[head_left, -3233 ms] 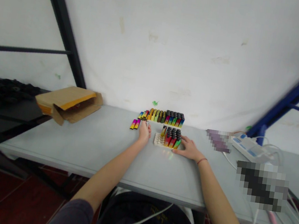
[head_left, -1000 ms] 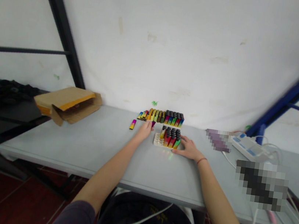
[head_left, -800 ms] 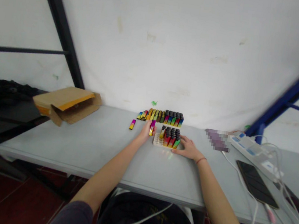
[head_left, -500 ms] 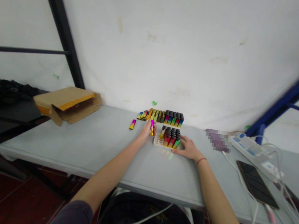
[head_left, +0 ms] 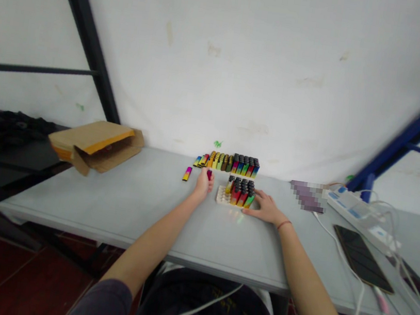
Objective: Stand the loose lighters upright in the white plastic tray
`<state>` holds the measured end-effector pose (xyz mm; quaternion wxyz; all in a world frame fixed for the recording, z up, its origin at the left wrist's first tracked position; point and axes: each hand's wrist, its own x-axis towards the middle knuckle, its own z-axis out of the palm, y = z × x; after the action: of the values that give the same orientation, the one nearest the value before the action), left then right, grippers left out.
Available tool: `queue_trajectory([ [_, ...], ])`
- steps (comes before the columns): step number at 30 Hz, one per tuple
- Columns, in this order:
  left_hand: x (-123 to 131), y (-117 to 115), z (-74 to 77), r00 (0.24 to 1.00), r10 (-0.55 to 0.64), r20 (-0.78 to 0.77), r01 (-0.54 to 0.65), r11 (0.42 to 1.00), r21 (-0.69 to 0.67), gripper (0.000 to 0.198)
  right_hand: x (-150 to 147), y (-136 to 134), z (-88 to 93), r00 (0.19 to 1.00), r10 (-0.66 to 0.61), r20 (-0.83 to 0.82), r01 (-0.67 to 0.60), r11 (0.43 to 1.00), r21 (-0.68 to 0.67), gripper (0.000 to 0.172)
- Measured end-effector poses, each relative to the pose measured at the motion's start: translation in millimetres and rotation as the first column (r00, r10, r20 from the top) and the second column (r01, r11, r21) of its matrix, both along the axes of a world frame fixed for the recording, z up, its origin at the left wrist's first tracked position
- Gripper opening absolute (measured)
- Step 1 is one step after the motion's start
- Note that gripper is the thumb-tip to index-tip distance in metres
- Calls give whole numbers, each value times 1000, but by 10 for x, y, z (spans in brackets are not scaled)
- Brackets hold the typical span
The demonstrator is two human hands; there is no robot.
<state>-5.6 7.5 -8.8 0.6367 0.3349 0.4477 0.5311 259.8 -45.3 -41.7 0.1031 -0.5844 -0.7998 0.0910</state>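
Observation:
My left hand (head_left: 203,183) is closed around a small shiny magenta case (head_left: 209,174), mostly hidden by the fingers. It is just left of a white tray (head_left: 223,197) with round holes. Upright red, yellow and green black-topped cases (head_left: 241,196), shaped like lighters, fill the tray's right part. A yellowish black-topped piece (head_left: 229,185) stands beside them. My right hand (head_left: 264,208) grips the tray's right end, thumb at the front and fingers behind. A purple-and-yellow case (head_left: 187,174) lies on the table left of my left hand.
Behind the tray stand a block of black-topped colourful cases (head_left: 245,166) and rows of yellow-green ones (head_left: 220,161); a few lie loose (head_left: 201,161). An open cardboard box (head_left: 94,146) is at left. At right lie a phone (head_left: 362,257), a power strip (head_left: 358,215) and white cables.
My left hand has drawn slightly left from the tray and turned, so less of the magenta case shows. My right hand has stayed at the tray's right end.

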Motion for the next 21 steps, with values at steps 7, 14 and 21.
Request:
queue_trajectory([
  [7, 37, -35, 26, 990, 131, 53, -131, 991, 2, 41, -2, -8, 21, 1000, 1, 3, -1, 1000, -11, 90],
  [14, 22, -54, 54, 988, 129, 88, -129, 992, -1, 49, -12, -23, 32, 1000, -4, -10, 4, 1000, -16, 88],
  [21, 16, -34, 31, 996, 69, 64, -69, 998, -13, 45, -35, -21, 16, 999, -38, -31, 39, 999, 26, 90],
])
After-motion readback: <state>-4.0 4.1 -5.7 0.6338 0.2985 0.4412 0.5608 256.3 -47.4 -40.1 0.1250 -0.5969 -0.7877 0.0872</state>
